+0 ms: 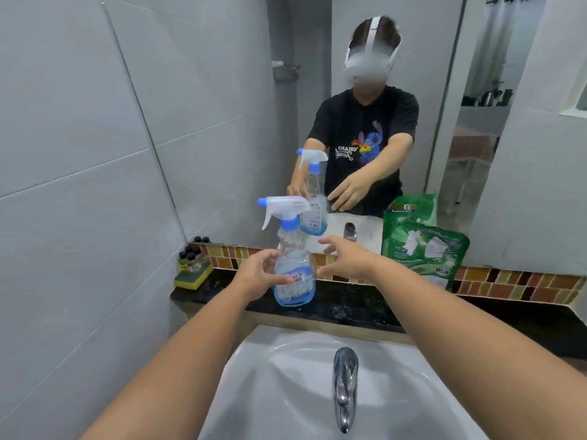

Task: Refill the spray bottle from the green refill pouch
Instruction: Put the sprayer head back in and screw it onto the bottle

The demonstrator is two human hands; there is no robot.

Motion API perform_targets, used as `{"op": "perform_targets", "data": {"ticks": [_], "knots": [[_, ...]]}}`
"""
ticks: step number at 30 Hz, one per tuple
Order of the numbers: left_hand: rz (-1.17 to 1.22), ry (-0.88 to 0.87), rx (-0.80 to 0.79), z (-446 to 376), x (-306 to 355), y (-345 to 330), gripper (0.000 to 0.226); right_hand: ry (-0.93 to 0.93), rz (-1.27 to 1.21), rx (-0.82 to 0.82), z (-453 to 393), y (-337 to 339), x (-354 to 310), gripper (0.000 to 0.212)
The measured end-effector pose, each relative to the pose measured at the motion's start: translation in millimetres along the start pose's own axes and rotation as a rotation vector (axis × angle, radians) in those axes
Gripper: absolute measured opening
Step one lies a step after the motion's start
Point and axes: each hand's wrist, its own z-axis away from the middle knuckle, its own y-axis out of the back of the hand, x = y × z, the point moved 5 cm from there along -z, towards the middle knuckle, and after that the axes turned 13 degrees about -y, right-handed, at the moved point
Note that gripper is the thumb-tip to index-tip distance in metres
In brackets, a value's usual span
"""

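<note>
Your left hand [259,274] grasps the spray bottle [293,268] upright on the ledge [349,308]; your right hand [344,258] spread, released, beside it; green refill pouch [422,249] untouched.

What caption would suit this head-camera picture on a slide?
At a bathroom sink, the left hand grips a nearly empty spray bottle, right hand open beside it, green refill pouch waiting.

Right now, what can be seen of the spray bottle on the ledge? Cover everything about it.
The spray bottle is clear plastic with a white trigger head, a blue nozzle tip and a blue collar still screwed on. It stands upright on the dark ledge behind the sink, before the mirror, which shows its reflection. Blue liquid fills only its bottom part, behind a partly readable front label. The left hand grips its body; the right hand is open beside it, not clearly touching.
</note>
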Motion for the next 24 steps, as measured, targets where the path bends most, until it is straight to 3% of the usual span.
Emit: {"op": "perform_targets", "data": {"ticks": [12,24], "knots": [[0.044,0.007,0.087,-8.3,-63.2,126.8,0.069,0.140,-0.110,0.088,-76.8,-95.7,-106.1,0.040],[-0.258,0.061,-0.088,-62.6,-151.1,176.9,0.082,0.022,-0.166,0.115,-162.4,-176.8,-121.6,0.045]]}}
